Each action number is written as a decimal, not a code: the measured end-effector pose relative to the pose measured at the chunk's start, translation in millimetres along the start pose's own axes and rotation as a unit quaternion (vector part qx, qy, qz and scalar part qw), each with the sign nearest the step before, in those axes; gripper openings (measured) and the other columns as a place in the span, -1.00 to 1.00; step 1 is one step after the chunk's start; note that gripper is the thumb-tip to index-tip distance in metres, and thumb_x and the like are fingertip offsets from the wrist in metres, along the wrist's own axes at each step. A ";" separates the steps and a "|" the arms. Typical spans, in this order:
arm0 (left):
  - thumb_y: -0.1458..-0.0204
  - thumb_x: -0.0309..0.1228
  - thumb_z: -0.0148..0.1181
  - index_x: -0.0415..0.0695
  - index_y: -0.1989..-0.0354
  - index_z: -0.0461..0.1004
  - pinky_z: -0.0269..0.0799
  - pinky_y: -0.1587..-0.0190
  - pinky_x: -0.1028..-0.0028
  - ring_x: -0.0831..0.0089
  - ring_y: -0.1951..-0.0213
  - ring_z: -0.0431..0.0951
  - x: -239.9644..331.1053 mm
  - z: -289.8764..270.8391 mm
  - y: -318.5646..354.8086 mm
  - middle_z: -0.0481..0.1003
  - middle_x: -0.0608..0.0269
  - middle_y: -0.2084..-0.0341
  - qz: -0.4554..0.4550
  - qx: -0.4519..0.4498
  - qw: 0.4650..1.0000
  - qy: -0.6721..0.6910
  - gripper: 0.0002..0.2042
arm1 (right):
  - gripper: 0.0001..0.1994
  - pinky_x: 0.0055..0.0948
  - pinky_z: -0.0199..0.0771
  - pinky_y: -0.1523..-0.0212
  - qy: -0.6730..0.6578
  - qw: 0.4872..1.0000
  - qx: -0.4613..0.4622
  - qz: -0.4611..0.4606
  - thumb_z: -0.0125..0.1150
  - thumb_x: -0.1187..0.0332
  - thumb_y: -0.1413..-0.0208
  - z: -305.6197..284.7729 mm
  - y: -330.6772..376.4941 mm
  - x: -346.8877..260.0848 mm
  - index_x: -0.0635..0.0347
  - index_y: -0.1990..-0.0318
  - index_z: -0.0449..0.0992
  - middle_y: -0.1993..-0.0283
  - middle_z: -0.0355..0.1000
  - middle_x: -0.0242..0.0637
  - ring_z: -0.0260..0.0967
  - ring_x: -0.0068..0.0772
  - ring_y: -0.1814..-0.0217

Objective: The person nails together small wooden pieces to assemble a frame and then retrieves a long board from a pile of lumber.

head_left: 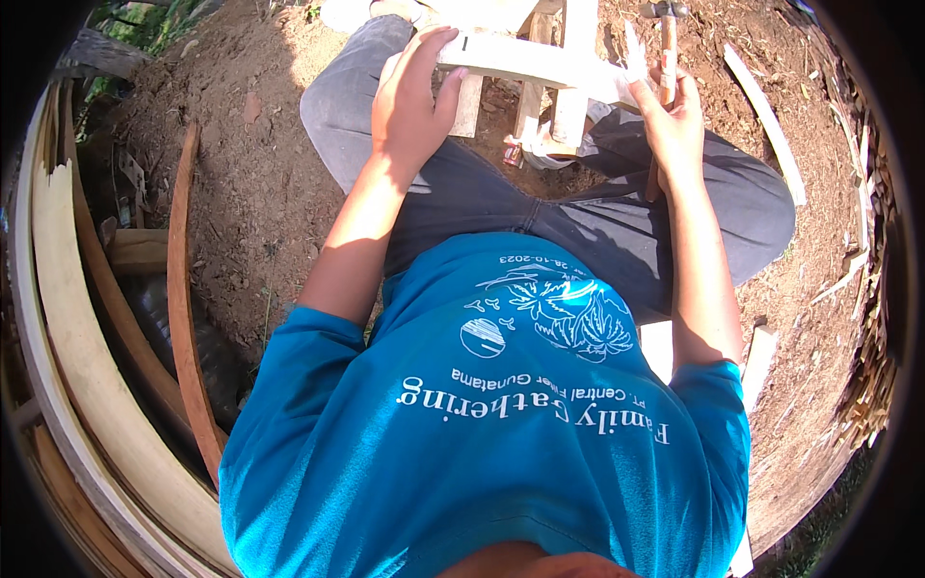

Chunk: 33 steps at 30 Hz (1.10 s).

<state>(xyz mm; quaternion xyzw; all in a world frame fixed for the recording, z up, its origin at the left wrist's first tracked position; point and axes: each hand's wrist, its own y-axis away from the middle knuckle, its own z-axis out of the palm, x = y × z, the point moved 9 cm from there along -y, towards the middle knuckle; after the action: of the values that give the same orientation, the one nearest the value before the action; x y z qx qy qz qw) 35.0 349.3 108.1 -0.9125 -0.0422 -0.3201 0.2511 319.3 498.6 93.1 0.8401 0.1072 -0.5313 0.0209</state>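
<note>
Across a wooden frame between my legs lies a pale wooden board. My left hand grips the left end of this board, fingers over the far side and thumb at the near edge. A hammer stands nearly upright in my right hand, its head away from me and its handle running through the fist. That hand is beside the right end of the board; whether it touches the wood I cannot tell. Bright sun washes out the far part of the frame.
Long planks and a brown strip lie at my left. On the dirt at right is a curved pale strip, with stacked thin wood beyond. A small red-and-white pack sits by the frame's legs.
</note>
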 end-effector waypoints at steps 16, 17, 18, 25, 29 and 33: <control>0.09 -0.45 0.36 -0.31 -0.33 0.20 0.21 -0.37 0.23 -0.05 -0.35 0.26 4.7 27.5 22.1 0.27 -0.20 -0.29 -0.072 0.030 0.996 0.036 -0.25 | -0.68 -0.76 0.14 0.66 -0.117 0.974 -0.106 0.163 0.31 0.33 -0.22 8.9 2.5 43.3 0.15 -0.06 0.41 0.16 0.53 -0.33 0.59 -0.58 0.29; 0.09 -0.45 0.36 -0.31 -0.33 0.20 0.21 -0.38 0.23 -0.05 -0.35 0.27 4.2 28.1 22.2 0.27 -0.19 -0.29 -0.079 0.024 0.996 0.037 -0.25 | -0.68 -0.76 0.14 0.67 -0.118 0.974 -0.102 0.163 0.32 0.33 -0.22 8.0 2.1 42.1 0.15 -0.06 0.41 0.16 0.53 -0.33 0.58 -0.59 0.28; 0.09 -0.45 0.36 -0.30 -0.34 0.19 0.21 -0.38 0.23 -0.05 -0.35 0.27 3.3 28.7 22.1 0.27 -0.19 -0.29 -0.086 0.018 0.995 0.038 -0.25 | -0.68 -0.76 0.13 0.67 -0.120 0.975 -0.098 0.163 0.32 0.33 -0.22 7.3 2.1 41.7 0.15 -0.06 0.41 0.17 0.53 -0.34 0.58 -0.60 0.28; 0.08 -0.45 0.35 -0.30 -0.35 0.17 0.23 -0.36 0.23 -0.05 -0.34 0.28 -0.2 29.4 23.0 0.29 -0.20 -0.28 -0.079 0.021 0.996 0.031 -0.24 | -0.63 -0.52 0.49 0.12 0.000 0.987 -0.068 0.143 0.27 0.34 -0.21 -5.1 0.5 34.2 0.21 -0.14 0.47 0.13 0.57 -0.31 0.51 -0.56 0.15; 0.06 -0.42 0.35 -0.31 -0.37 0.12 0.34 -0.26 0.23 -0.06 -0.24 0.40 -2.7 25.5 25.0 0.37 -0.21 -0.20 -0.074 0.053 0.995 0.035 -0.21 | -0.65 -0.65 0.28 0.37 -0.046 0.999 -0.025 0.014 0.15 0.29 -0.33 -16.3 7.7 -16.9 0.21 -0.20 0.45 0.18 0.49 -0.40 0.30 -0.71 0.36; 0.06 -0.40 0.35 -0.33 -0.39 0.06 0.43 -0.16 0.19 -0.13 -0.17 0.46 -2.4 21.9 29.9 0.39 -0.27 -0.16 -0.119 0.062 0.989 0.054 -0.17 | -0.61 -0.76 0.09 0.46 -0.089 0.980 -0.173 -0.041 0.10 0.29 -0.38 12.3 34.2 -80.7 0.21 -0.28 0.40 0.28 0.40 -0.53 0.11 -0.85 0.45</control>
<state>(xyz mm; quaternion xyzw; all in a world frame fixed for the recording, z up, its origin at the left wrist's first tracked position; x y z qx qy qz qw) 52.6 334.2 79.1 -0.8649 -0.1570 -0.3932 0.2695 282.0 450.6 157.4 0.7680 0.2291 -0.5780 0.1533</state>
